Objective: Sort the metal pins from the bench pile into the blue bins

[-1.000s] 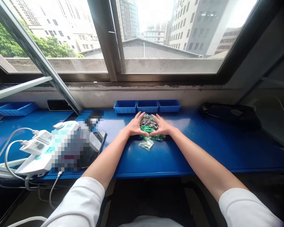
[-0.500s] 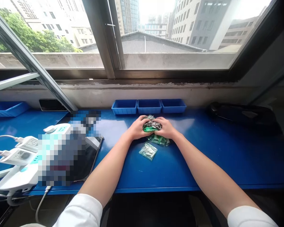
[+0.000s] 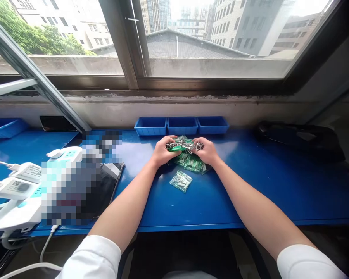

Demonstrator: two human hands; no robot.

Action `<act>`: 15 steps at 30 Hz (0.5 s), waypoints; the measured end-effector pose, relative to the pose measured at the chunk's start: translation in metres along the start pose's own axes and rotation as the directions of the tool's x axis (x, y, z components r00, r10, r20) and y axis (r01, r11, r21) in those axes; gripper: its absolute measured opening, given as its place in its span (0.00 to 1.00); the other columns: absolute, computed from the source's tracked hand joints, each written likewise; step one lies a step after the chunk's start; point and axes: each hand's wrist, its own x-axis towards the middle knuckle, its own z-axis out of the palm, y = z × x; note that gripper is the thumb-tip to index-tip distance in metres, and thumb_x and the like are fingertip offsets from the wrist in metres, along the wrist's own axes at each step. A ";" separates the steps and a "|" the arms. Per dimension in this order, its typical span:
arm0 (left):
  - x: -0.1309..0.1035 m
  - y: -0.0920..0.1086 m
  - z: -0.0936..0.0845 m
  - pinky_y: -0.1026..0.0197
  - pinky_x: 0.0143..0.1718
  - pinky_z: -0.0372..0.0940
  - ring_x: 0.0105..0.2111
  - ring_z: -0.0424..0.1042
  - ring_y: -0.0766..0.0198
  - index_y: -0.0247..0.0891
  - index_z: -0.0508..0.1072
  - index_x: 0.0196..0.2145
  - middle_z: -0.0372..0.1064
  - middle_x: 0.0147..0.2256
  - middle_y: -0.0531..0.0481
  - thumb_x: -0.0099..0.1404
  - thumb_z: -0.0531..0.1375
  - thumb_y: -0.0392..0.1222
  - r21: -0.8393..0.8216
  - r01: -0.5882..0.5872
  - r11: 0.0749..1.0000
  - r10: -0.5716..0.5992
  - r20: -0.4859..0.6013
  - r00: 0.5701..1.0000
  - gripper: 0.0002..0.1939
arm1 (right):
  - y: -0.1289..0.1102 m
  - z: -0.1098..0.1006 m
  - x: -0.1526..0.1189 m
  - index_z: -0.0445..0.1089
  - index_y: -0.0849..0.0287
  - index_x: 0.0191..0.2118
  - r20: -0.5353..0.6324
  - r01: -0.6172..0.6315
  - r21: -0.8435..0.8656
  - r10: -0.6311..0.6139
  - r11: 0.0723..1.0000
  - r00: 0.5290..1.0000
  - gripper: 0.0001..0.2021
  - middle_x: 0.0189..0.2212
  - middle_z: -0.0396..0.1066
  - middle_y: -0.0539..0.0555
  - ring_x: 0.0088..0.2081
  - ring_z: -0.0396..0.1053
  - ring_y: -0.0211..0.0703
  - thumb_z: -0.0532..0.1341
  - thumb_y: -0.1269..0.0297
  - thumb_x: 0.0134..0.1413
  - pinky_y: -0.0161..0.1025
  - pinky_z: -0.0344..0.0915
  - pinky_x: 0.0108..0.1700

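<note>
Between my two hands is a bunch of thin silvery metal pieces (image 3: 186,145) mixed with green-tinted plastic packets. My left hand (image 3: 163,151) curls its fingers around the left end of the bunch. On the right end, my right hand (image 3: 206,150) grips more of the metal pieces. Several green packets (image 3: 190,162) lie on the blue table just under and in front of the hands. One small clear-green packet (image 3: 180,181) with pale pieces inside lies apart, nearer the front edge.
Three blue bins (image 3: 182,126) stand side by side behind my hands. At left are a white power strip (image 3: 20,209) with plugs, a dark device partly blurred, a phone (image 3: 58,123) and another blue bin (image 3: 6,128). A black bag (image 3: 299,139) lies at right.
My hands have moved apart, spreading the metal pieces and green plastic between them. More of the packets underneath now shows. The camera view has shifted slightly.
</note>
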 end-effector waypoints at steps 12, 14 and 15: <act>-0.001 0.014 -0.001 0.47 0.58 0.57 0.58 0.60 0.49 0.40 0.72 0.37 0.66 0.54 0.44 0.56 0.60 0.56 0.128 -0.169 0.977 0.123 0.304 0.945 0.18 | -0.006 -0.003 -0.004 0.65 0.54 0.54 0.240 0.235 -0.159 -0.193 0.959 0.951 0.30 0.55 0.63 0.58 0.58 0.59 0.54 0.66 0.61 0.40 0.52 0.57 0.59; 0.001 0.011 -0.001 0.47 0.59 0.57 0.57 0.62 0.51 0.40 0.74 0.38 0.68 0.52 0.45 0.63 0.54 0.53 0.143 -0.145 0.979 0.112 0.215 0.970 0.16 | -0.008 -0.006 -0.005 0.62 0.54 0.58 0.272 0.241 -0.201 -0.182 0.950 0.945 0.35 0.58 0.61 0.58 0.60 0.55 0.57 0.66 0.53 0.41 0.54 0.54 0.60; 0.001 0.009 -0.001 0.48 0.59 0.56 0.56 0.63 0.52 0.40 0.75 0.38 0.69 0.51 0.45 0.64 0.53 0.52 0.173 -0.140 0.975 0.112 0.161 0.980 0.16 | -0.008 -0.007 -0.005 0.61 0.54 0.59 0.264 0.229 -0.233 -0.166 0.945 0.950 0.35 0.59 0.59 0.59 0.61 0.54 0.57 0.65 0.50 0.44 0.55 0.52 0.61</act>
